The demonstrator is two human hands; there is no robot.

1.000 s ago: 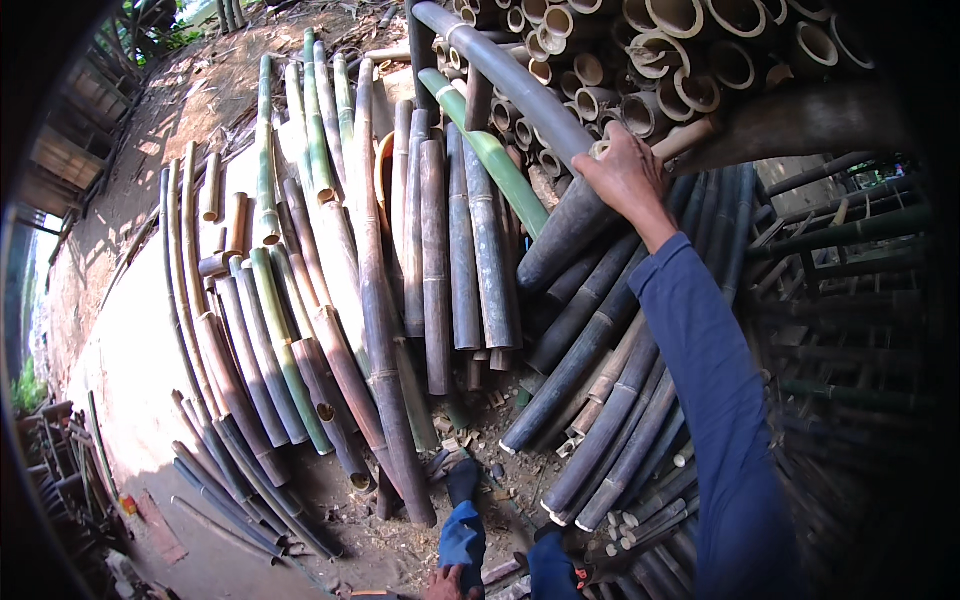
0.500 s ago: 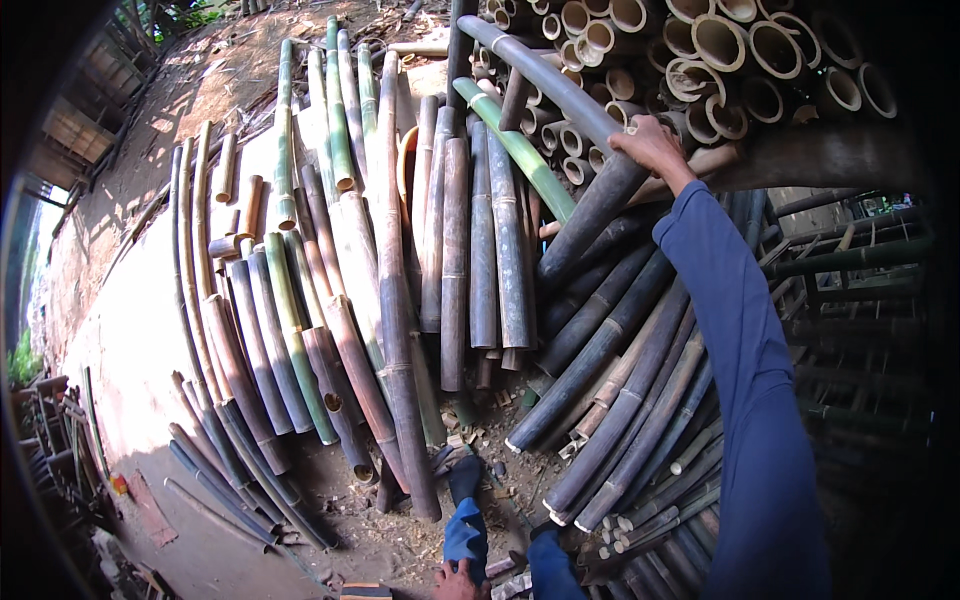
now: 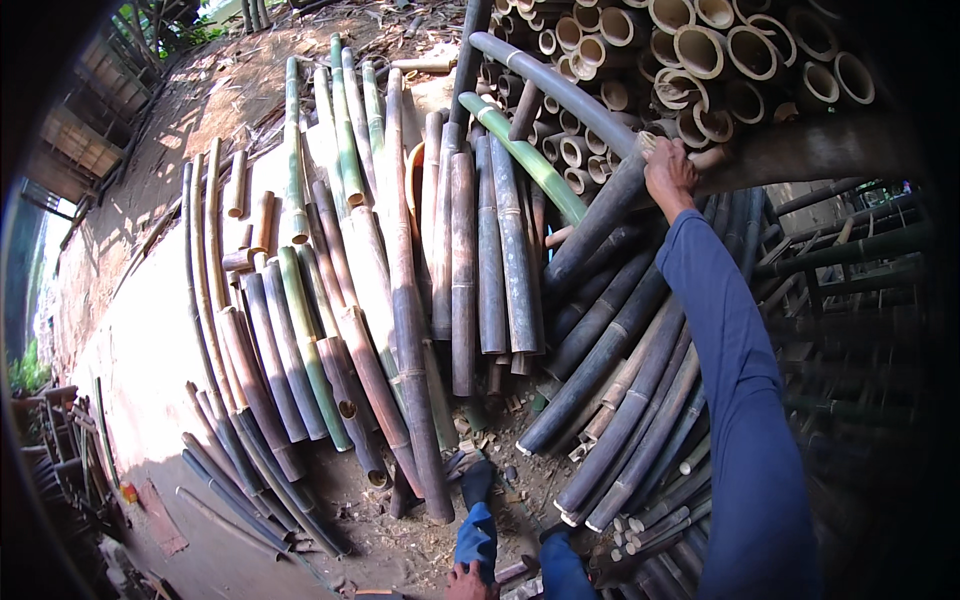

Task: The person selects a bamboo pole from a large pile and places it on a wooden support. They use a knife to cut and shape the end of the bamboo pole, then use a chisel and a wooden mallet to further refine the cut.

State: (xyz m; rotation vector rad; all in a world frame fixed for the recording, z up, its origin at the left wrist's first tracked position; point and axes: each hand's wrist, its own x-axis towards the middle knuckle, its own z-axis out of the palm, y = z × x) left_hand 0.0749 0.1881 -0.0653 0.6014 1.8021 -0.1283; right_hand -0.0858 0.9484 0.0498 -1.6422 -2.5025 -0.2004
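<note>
My right hand [image 3: 670,178] reaches far forward at the upper right, its fingers curled over the upper end of a thick dark bamboo pole [image 3: 600,222]. A pale cut edge shows by the fingertips. From there a second dark pole [image 3: 560,88] slants up to the left, and a green bamboo piece [image 3: 525,158] lies just left of them. My left hand [image 3: 466,582], partly cut off by the lower edge, lies on my blue trouser leg [image 3: 476,540] with its fingers apart.
Cut bamboo poles [image 3: 408,300] lie in rows across the ground at left and centre. More dark poles [image 3: 600,370] fan out below my right arm. Hollow bamboo tubes [image 3: 700,50] are stacked at the upper right. Wood chips litter the ground [image 3: 400,545] near my feet.
My right hand has shifted slightly right and down at the pole's end, and a pale cut edge now shows there. The view has tilted a little. My left hand stays on my leg.
</note>
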